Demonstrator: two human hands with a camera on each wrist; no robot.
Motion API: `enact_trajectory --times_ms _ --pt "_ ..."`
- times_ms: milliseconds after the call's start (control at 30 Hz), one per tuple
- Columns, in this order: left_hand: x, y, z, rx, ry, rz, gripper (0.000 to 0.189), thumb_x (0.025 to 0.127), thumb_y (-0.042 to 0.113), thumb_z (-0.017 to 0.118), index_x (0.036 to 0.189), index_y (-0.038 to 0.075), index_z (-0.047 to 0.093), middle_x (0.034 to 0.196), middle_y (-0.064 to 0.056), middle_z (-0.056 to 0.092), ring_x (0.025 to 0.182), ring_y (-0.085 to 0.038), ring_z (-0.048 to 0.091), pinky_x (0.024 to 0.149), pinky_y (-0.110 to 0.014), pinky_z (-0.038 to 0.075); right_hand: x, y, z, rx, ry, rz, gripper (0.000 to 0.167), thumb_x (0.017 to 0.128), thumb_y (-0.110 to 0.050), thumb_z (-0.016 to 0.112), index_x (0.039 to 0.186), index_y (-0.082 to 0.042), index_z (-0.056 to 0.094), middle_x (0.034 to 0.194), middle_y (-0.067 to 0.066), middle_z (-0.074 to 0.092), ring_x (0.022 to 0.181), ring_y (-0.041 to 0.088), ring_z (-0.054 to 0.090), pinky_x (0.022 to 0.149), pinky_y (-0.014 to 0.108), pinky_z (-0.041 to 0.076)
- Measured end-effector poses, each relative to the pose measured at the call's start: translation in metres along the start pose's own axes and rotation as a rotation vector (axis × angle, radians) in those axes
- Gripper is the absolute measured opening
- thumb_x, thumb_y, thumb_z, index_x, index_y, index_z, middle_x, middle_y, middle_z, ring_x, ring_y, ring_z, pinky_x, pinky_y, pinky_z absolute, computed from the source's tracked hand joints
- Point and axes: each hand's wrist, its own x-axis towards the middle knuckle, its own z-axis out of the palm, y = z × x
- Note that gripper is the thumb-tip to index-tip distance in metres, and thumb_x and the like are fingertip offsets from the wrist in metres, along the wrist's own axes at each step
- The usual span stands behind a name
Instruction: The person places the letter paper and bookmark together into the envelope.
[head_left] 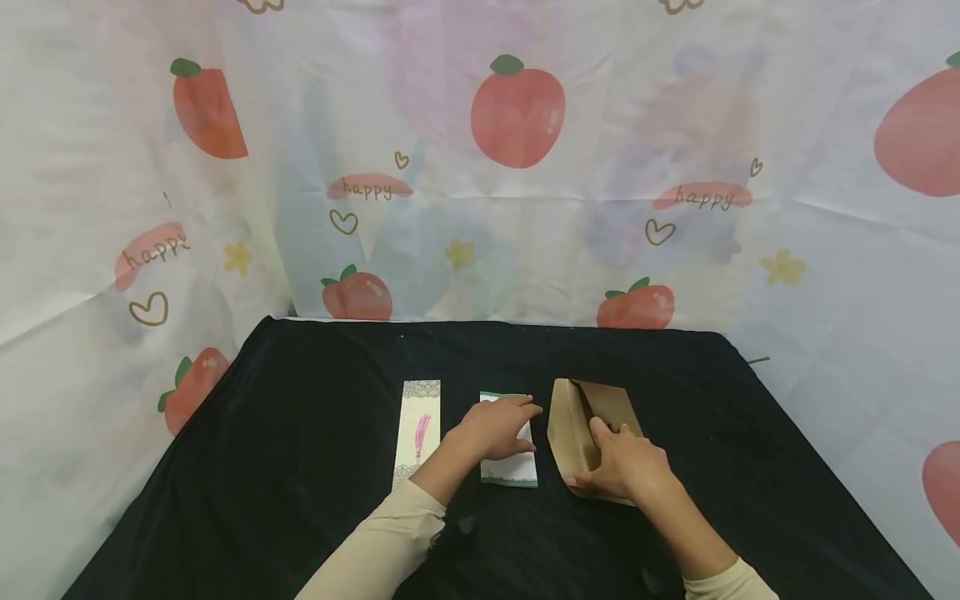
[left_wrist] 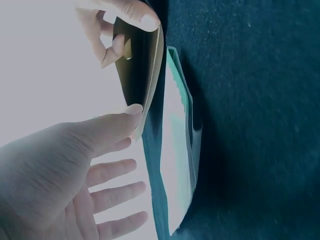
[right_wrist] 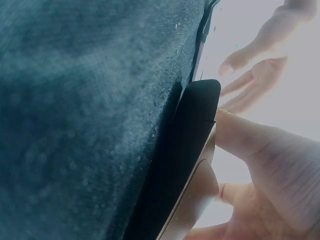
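My right hand (head_left: 633,465) grips a brown paper envelope (head_left: 611,398), its thumb at the lower left corner and its fingers at the opening. The envelope's flap stands lifted, and the dark inside shows in the left wrist view. Left of it lies a white folded card (head_left: 512,473) with green edges. My left hand (head_left: 497,429) hovers over this card with its fingers spread, fingertips close to the envelope's left edge, and covers the card's middle. Seen from the left wrist, the card (left_wrist: 175,150) has several layers.
A cream strip (head_left: 411,417) with lace-patterned ends and a pink tassel lies farther left, its lower end partly behind the left forearm. Black cloth (head_left: 315,433) covers the table. A fruit-printed curtain (head_left: 517,242) hangs behind and along the sides.
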Motion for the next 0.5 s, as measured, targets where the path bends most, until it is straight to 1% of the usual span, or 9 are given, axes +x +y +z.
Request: enact_trajectory --times_ms 100,200,333,400,500 --pt "-0.007 -0.006 0.001 -0.022 0.025 -0.035 0.057 0.096 0.040 0.075 0.148 0.020 0.059 0.154 -0.001 0.051 0.136 -0.016 0.052 0.104 -0.041 0.048 0.000 -0.001 0.000 0.000 0.009 -0.001 0.079 0.071 -0.060 0.089 0.119 -0.008 0.055 0.110 0.029 0.061 0.092 0.047 0.064 0.072 0.065 0.051" --pt "-0.012 -0.015 0.004 -0.056 0.058 -0.068 0.057 0.095 0.038 0.076 0.146 0.017 0.060 0.150 -0.002 0.055 0.134 -0.019 0.054 0.102 -0.042 0.049 0.000 -0.001 0.000 0.002 0.010 -0.005 0.078 0.072 -0.059 0.089 0.119 -0.008 0.054 0.113 0.032 0.061 0.094 0.049 0.064 0.072 0.065 0.051" --pt "-0.018 -0.025 0.006 -0.128 0.091 -0.124 0.057 0.095 0.035 0.077 0.145 0.013 0.061 0.145 -0.006 0.059 0.130 -0.024 0.057 0.098 -0.043 0.051 -0.001 -0.001 0.000 0.002 0.003 -0.010 0.077 0.072 -0.059 0.089 0.117 -0.007 0.054 0.116 0.035 0.060 0.097 0.051 0.064 0.072 0.066 0.050" --pt "-0.022 -0.028 0.006 -0.163 0.101 -0.161 0.057 0.095 0.035 0.077 0.145 0.013 0.060 0.139 -0.008 0.060 0.124 -0.026 0.058 0.094 -0.043 0.053 -0.001 -0.001 0.001 0.001 -0.001 -0.014 0.077 0.072 -0.059 0.088 0.117 -0.007 0.053 0.116 0.036 0.059 0.097 0.052 0.063 0.072 0.066 0.050" --pt "-0.028 -0.030 0.005 -0.234 0.108 -0.229 0.058 0.095 0.035 0.076 0.146 0.012 0.060 0.132 -0.013 0.058 0.117 -0.028 0.057 0.087 -0.045 0.055 -0.001 -0.001 0.001 -0.003 0.000 -0.020 0.076 0.073 -0.060 0.088 0.115 -0.007 0.053 0.116 0.035 0.060 0.096 0.051 0.064 0.072 0.065 0.050"
